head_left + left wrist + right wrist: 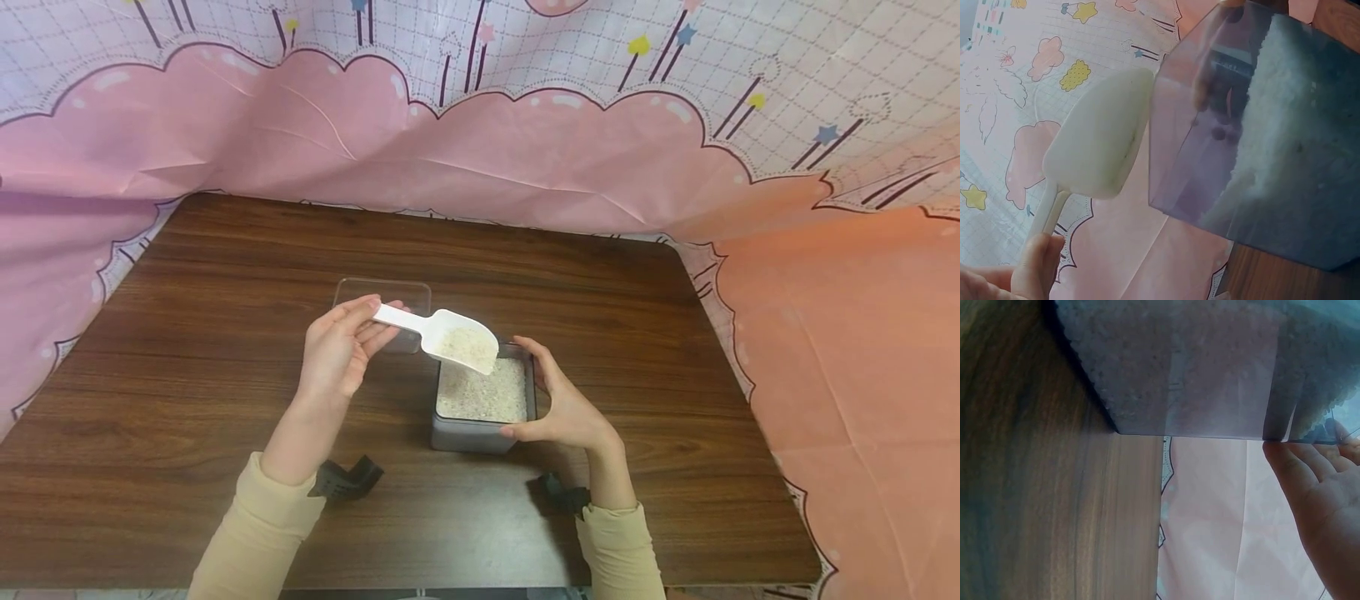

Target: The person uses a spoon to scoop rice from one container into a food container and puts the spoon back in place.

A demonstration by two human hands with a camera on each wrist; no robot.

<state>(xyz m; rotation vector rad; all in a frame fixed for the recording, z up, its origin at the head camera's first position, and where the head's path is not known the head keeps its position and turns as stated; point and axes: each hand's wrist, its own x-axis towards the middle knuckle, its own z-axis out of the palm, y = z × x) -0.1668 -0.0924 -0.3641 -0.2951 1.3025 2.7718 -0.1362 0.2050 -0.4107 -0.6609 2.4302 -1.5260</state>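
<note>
A white scoop (459,337) with pale rice in its bowl is held over a tinted see-through container (472,435). My left hand (335,348) pinches the end of its handle; the left wrist view shows the thumb on the handle of the scoop (1100,137) from below. More rice (487,392) fills much of the container, which stands on the table. My right hand (566,408) grips the container's right side, thumb at the near corner and fingers at the far corner. In the right wrist view, fingers of that hand (1329,494) lie along the container wall.
A clear flat lid (382,290) lies on the brown wooden table (600,300), partly behind my left hand. Black wrist devices (348,479) sit at both wrists. A patterned pink curtain (480,158) stands around the table's back and sides.
</note>
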